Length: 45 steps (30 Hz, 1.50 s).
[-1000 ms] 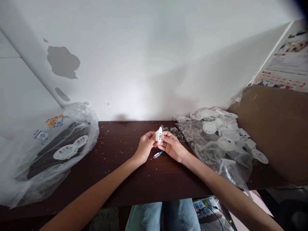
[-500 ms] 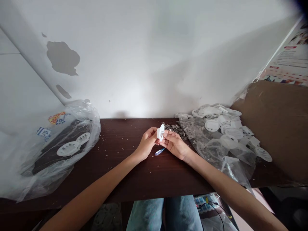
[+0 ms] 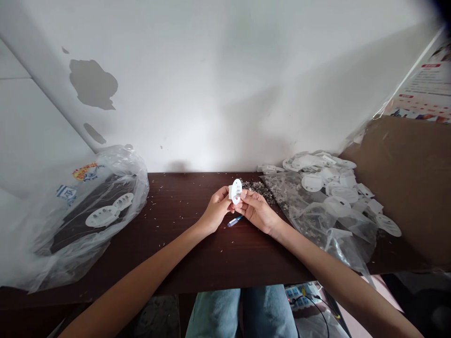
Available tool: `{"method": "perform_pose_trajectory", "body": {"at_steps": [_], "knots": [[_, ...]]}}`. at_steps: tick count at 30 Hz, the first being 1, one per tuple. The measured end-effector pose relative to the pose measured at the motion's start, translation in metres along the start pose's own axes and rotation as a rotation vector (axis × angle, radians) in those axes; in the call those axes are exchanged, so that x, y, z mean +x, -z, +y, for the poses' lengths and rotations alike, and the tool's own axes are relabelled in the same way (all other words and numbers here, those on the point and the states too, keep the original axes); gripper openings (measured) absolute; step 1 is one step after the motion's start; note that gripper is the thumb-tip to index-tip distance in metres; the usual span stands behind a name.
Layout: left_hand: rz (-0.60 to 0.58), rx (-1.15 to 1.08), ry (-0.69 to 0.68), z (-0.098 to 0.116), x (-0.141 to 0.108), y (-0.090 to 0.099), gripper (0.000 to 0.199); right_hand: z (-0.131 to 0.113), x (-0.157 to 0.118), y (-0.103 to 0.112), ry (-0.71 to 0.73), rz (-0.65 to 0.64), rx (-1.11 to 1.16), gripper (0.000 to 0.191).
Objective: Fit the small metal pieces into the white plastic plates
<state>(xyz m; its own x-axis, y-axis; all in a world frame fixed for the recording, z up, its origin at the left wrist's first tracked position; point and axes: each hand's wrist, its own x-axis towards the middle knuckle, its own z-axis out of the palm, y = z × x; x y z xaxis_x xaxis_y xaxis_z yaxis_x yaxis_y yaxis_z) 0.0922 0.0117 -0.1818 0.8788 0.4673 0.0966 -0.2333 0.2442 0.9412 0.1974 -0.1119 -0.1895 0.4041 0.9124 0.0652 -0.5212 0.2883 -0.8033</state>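
Observation:
Both hands meet above the dark table, around one white oval plastic part (image 3: 237,191) that stands roughly upright. My left hand (image 3: 217,210) grips its left side between thumb and fingers. My right hand (image 3: 256,210) pinches its lower right edge. Just below the fingers, a blue-handled tool (image 3: 234,221) lies on the table. A heap of small metal pieces (image 3: 259,188) sits behind my right hand. Details on the part's face are too small to make out.
On the left, an open clear plastic bag (image 3: 141,188) holds two white oval parts (image 3: 102,216). Many white parts (image 3: 343,193) are piled on plastic film at the right, beside a brown cardboard box (image 3: 408,188). Tiny bits are scattered over the table (image 3: 197,263).
The white part has turned, so its oval face now shows more broadly. Both hands keep their hold in nearly the same place. The view has shifted slightly.

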Motion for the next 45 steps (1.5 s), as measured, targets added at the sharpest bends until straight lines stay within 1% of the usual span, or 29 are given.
{"method": "perform_pose_trajectory", "body": {"at_steps": [5, 9, 15, 24, 28, 32, 34, 36, 39, 41, 42, 45], "knots": [[0.005, 0.014, 0.000, -0.003, 0.002, 0.003, 0.025, -0.001, -0.001, 0.000, -0.016, 0.003, -0.041, 0.026], [-0.019, 0.002, -0.011, -0.006, 0.003, 0.006, 0.026, 0.002, -0.002, 0.001, -0.006, 0.003, -0.070, 0.025], [-0.013, 0.014, 0.000, -0.008, 0.004, 0.010, 0.025, 0.007, -0.002, 0.002, -0.019, 0.008, -0.041, 0.025], [0.003, 0.026, -0.006, -0.009, 0.005, 0.009, 0.029, 0.004, -0.004, 0.000, -0.085, 0.040, 0.011, 0.026], [-0.001, 0.030, -0.006, -0.008, 0.005, 0.008, 0.028, 0.003, -0.005, -0.001, -0.089, 0.032, -0.012, 0.028], [0.026, 0.035, -0.001, -0.005, 0.007, 0.006, 0.030, 0.003, -0.003, 0.000, -0.065, 0.035, -0.026, 0.029], [0.035, 0.008, 0.020, -0.004, 0.008, 0.005, 0.032, 0.003, -0.001, 0.002, -0.023, 0.040, -0.033, 0.029], [0.017, -0.042, 0.040, -0.003, 0.008, 0.005, 0.036, 0.002, 0.002, 0.005, 0.023, 0.051, -0.042, 0.029], [-0.028, -0.115, 0.042, -0.003, 0.007, 0.004, 0.052, 0.001, 0.007, 0.012, 0.056, 0.067, -0.056, 0.027], [-0.041, -0.126, 0.024, -0.002, 0.005, 0.003, 0.061, 0.000, 0.010, 0.016, 0.062, 0.087, -0.049, 0.027], [-0.043, -0.119, 0.011, -0.002, 0.004, 0.003, 0.063, -0.001, 0.010, 0.017, 0.062, 0.098, -0.040, 0.027], [-0.043, -0.090, -0.015, -0.001, 0.002, 0.001, 0.058, -0.003, 0.011, 0.019, 0.048, 0.111, -0.003, 0.027]]}}
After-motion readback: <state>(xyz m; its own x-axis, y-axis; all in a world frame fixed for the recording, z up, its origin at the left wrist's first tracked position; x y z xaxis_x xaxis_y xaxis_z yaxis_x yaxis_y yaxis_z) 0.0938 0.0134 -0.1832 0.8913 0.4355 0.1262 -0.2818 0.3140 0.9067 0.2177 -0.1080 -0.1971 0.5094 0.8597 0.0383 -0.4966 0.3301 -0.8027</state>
